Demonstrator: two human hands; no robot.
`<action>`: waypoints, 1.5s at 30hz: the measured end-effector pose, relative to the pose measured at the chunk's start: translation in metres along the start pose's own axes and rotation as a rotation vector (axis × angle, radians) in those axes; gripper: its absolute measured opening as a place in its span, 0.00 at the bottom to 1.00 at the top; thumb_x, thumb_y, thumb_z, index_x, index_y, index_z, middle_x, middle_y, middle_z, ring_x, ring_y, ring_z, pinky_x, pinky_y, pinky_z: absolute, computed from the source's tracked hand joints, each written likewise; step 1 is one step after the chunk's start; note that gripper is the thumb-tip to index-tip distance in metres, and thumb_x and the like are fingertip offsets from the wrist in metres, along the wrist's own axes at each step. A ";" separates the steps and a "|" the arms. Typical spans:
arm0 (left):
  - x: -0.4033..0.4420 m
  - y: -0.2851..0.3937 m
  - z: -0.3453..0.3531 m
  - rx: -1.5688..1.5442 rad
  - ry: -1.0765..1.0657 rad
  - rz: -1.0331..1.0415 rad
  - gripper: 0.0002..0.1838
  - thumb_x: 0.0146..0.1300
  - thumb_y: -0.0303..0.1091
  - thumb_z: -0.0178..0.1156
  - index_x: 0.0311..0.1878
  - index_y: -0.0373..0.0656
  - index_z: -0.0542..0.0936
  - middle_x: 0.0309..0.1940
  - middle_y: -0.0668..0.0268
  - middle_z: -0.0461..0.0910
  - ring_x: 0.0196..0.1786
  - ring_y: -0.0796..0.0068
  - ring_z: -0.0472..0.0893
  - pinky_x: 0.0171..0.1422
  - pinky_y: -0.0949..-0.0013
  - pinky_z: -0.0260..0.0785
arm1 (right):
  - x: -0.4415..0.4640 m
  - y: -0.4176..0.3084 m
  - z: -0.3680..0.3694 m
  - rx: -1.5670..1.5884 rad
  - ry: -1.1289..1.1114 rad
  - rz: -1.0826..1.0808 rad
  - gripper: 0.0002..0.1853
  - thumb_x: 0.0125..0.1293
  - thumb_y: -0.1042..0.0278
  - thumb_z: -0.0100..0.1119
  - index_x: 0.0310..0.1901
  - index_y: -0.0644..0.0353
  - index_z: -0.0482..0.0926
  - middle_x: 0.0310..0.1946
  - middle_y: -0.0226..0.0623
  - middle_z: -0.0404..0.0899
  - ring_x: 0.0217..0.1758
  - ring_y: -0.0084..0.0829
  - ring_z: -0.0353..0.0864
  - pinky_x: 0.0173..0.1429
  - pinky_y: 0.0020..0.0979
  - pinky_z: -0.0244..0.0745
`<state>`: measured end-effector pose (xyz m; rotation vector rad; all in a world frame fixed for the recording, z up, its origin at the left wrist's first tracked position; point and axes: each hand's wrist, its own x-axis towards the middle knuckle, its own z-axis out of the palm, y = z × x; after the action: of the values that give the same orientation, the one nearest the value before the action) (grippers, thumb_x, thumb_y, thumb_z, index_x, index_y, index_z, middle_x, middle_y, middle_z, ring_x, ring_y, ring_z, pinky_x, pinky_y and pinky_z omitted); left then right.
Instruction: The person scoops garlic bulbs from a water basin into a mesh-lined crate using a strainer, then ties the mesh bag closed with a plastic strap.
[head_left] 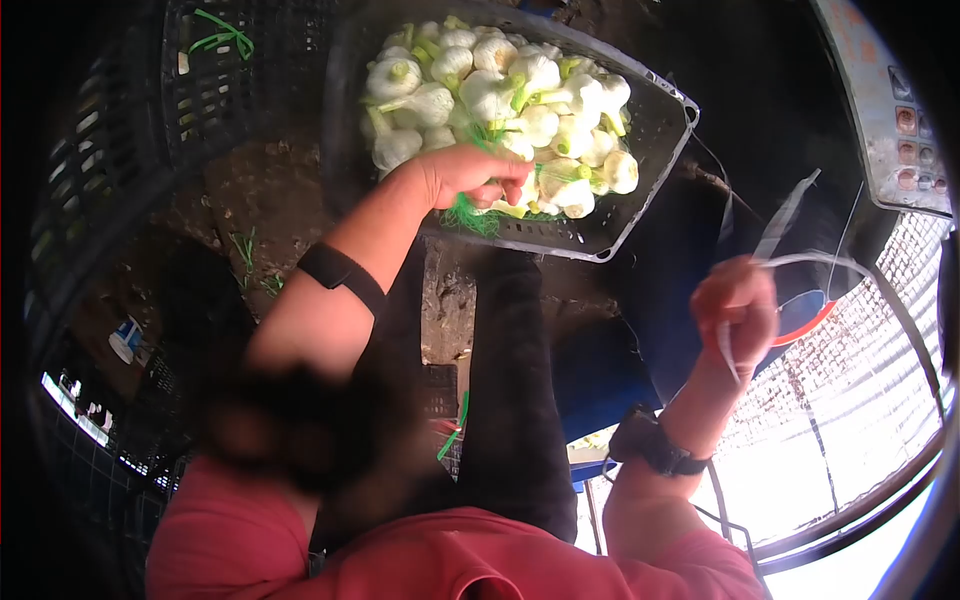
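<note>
My left hand (478, 176) is over the near side of a dark plastic crate (655, 190) filled with white garlic bulbs (490, 95). Its fingers are curled around green netting (470, 218), which spreads out below and above the hand over the bulbs. Whether a bulb is also in the grasp is hidden. Off to the right, my right hand (737, 303) is raised and closed on a thin white plastic strip (790, 215). One end of the strip hangs along the wrist, and another part loops away to the right.
A large black perforated crate (215, 100) stands at the left with a green tie (222, 36) on it. At the upper right is a pale crate (885, 100). A bucket with an orange rim (808, 325) sits beyond my right hand. Green scraps (245, 250) lie on the dirt floor.
</note>
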<state>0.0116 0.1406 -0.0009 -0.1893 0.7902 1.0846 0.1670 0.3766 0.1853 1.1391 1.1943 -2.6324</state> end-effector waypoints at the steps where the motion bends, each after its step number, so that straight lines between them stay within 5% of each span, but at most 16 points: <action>1: 0.001 0.000 0.000 -0.005 -0.003 -0.002 0.14 0.66 0.42 0.52 0.29 0.43 0.72 0.21 0.67 0.73 0.12 0.88 0.52 0.17 0.79 0.43 | -0.008 -0.001 -0.011 -0.415 0.059 0.265 0.16 0.67 0.61 0.45 0.22 0.57 0.71 0.15 0.25 0.66 0.13 0.20 0.60 0.20 0.22 0.55; 3: 0.005 -0.002 -0.001 -0.099 0.042 -0.046 0.15 0.67 0.43 0.49 0.29 0.43 0.70 0.26 0.62 0.77 0.11 0.88 0.52 0.17 0.79 0.44 | -0.002 0.031 0.000 -1.112 0.011 0.580 0.17 0.63 0.60 0.48 0.21 0.62 0.76 0.18 0.32 0.74 0.16 0.28 0.69 0.24 0.25 0.64; 7: 0.004 0.000 0.001 -0.158 0.026 -0.090 0.16 0.68 0.45 0.47 0.28 0.44 0.68 0.30 0.56 0.77 0.09 0.88 0.51 0.16 0.80 0.47 | 0.013 0.100 0.013 -1.783 -0.325 0.360 0.15 0.62 0.59 0.50 0.28 0.63 0.79 0.27 0.47 0.79 0.30 0.48 0.79 0.37 0.41 0.72; 12: 0.004 -0.001 -0.003 -0.196 -0.141 -0.062 0.13 0.67 0.41 0.47 0.29 0.43 0.68 0.51 0.43 0.74 0.12 0.87 0.54 0.19 0.81 0.49 | 0.047 0.124 0.020 -0.958 0.106 0.183 0.13 0.66 0.62 0.50 0.35 0.65 0.77 0.25 0.41 0.79 0.27 0.37 0.80 0.33 0.33 0.75; 13: 0.003 -0.002 -0.001 -0.195 -0.138 -0.061 0.13 0.67 0.41 0.47 0.29 0.43 0.68 0.51 0.43 0.74 0.12 0.87 0.54 0.19 0.81 0.49 | 0.053 0.126 0.018 -0.480 0.143 0.245 0.14 0.68 0.62 0.49 0.35 0.66 0.76 0.23 0.38 0.78 0.25 0.31 0.79 0.31 0.30 0.74; 17: 0.005 -0.008 0.004 -0.259 -0.017 -0.038 0.16 0.68 0.42 0.47 0.26 0.44 0.67 0.45 0.52 0.78 0.13 0.86 0.60 0.18 0.82 0.50 | 0.075 0.130 0.025 -0.253 0.163 0.037 0.16 0.70 0.60 0.46 0.35 0.68 0.75 0.25 0.36 0.76 0.24 0.25 0.77 0.31 0.25 0.74; 20: 0.001 -0.009 0.004 -0.238 -0.123 -0.012 0.16 0.69 0.43 0.47 0.25 0.46 0.67 0.18 0.74 0.64 0.12 0.87 0.59 0.18 0.81 0.49 | 0.096 0.129 0.029 -0.306 0.177 -0.029 0.16 0.70 0.62 0.45 0.36 0.68 0.75 0.25 0.37 0.77 0.25 0.26 0.77 0.32 0.26 0.75; 25: 0.005 -0.006 -0.003 -0.230 -0.243 -0.045 0.17 0.68 0.43 0.49 0.24 0.46 0.68 0.17 0.76 0.62 0.13 0.88 0.57 0.18 0.81 0.46 | 0.130 0.113 0.033 -0.166 0.344 0.135 0.17 0.71 0.63 0.42 0.33 0.70 0.74 0.25 0.41 0.77 0.24 0.30 0.78 0.31 0.29 0.76; 29: 0.005 -0.011 0.012 0.294 0.308 0.019 0.14 0.61 0.45 0.58 0.28 0.45 0.73 0.19 0.76 0.66 0.18 0.84 0.60 0.22 0.77 0.52 | 0.145 0.119 0.077 -0.514 0.379 -0.047 0.15 0.66 0.65 0.47 0.33 0.70 0.77 0.25 0.40 0.79 0.26 0.29 0.78 0.34 0.28 0.75; 32: 0.019 -0.048 0.010 0.384 0.535 0.597 0.12 0.60 0.42 0.58 0.29 0.44 0.73 0.21 0.70 0.69 0.27 0.80 0.70 0.29 0.75 0.64 | 0.115 0.136 0.127 -1.108 -0.007 -0.347 0.06 0.57 0.72 0.53 0.34 0.65 0.77 0.28 0.45 0.78 0.32 0.39 0.77 0.39 0.34 0.72; 34: 0.025 -0.058 0.007 0.026 0.430 0.479 0.11 0.59 0.41 0.57 0.32 0.43 0.72 0.22 0.69 0.70 0.26 0.79 0.70 0.30 0.73 0.65 | 0.095 0.158 0.123 -1.331 -0.294 -0.643 0.06 0.44 0.79 0.54 0.26 0.65 0.69 0.26 0.42 0.70 0.35 0.46 0.72 0.42 0.40 0.70; 37: 0.025 -0.062 0.008 -0.512 0.264 0.294 0.10 0.59 0.39 0.55 0.35 0.43 0.70 0.22 0.67 0.70 0.26 0.79 0.71 0.31 0.71 0.67 | 0.067 0.141 0.105 -1.152 -0.286 -0.747 0.08 0.49 0.73 0.55 0.32 0.65 0.75 0.34 0.45 0.75 0.40 0.42 0.74 0.50 0.38 0.70; 39: 0.018 -0.048 0.024 -0.689 0.200 0.227 0.10 0.58 0.38 0.54 0.37 0.42 0.69 0.22 0.66 0.71 0.26 0.78 0.71 0.32 0.70 0.67 | 0.045 0.123 0.091 -0.928 -0.243 -0.644 0.11 0.57 0.74 0.51 0.41 0.68 0.76 0.41 0.46 0.76 0.45 0.41 0.75 0.52 0.38 0.69; 41: 0.006 -0.024 0.053 -0.933 0.110 0.269 0.10 0.60 0.38 0.51 0.26 0.47 0.68 0.21 0.71 0.69 0.16 0.81 0.63 0.26 0.73 0.59 | 0.021 0.135 0.089 0.209 0.332 -0.227 0.12 0.63 0.69 0.49 0.44 0.65 0.75 0.40 0.38 0.77 0.43 0.28 0.75 0.55 0.35 0.69; 42: 0.011 -0.024 0.062 -1.011 0.150 0.379 0.09 0.60 0.37 0.49 0.26 0.46 0.68 0.20 0.71 0.68 0.12 0.81 0.56 0.22 0.75 0.52 | 0.022 0.172 0.049 0.407 0.162 -0.201 0.13 0.64 0.68 0.50 0.47 0.65 0.73 0.41 0.39 0.77 0.42 0.28 0.75 0.54 0.34 0.69; 45: 0.020 -0.013 0.076 -1.257 0.150 0.520 0.10 0.61 0.34 0.47 0.24 0.46 0.65 0.19 0.72 0.67 0.13 0.81 0.56 0.23 0.75 0.53 | 0.026 0.223 0.053 0.382 0.306 0.373 0.17 0.64 0.63 0.52 0.50 0.63 0.72 0.45 0.40 0.76 0.47 0.31 0.76 0.54 0.32 0.70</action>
<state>0.0641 0.1869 0.0378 -1.1774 0.1691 1.9722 0.1850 0.1912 0.0498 1.6827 0.4349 -2.5083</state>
